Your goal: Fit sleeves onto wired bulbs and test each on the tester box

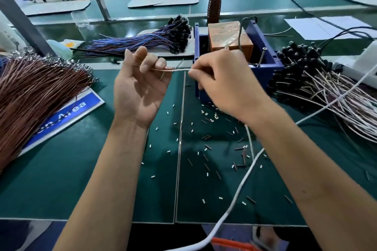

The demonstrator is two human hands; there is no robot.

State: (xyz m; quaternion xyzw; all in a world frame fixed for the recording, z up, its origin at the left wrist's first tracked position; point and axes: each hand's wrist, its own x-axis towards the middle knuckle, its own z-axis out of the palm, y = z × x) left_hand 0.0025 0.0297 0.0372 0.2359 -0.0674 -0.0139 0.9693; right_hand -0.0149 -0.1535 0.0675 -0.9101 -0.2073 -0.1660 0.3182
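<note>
My right hand [220, 79] covers the near left corner of the blue tester box [263, 51], and its curled fingers hide whatever sits on the end of the thin wire [173, 70] I pinch, so I cannot tell whether a bulb or sleeve is there. My left hand [140, 85] hides the wire's other end behind its fingers. The brown wire bundle [34, 96] runs off the left edge, the blue sign [67, 116] beneath it reads only partly, and the white cable [234, 206] leaves the bottom edge.
</note>
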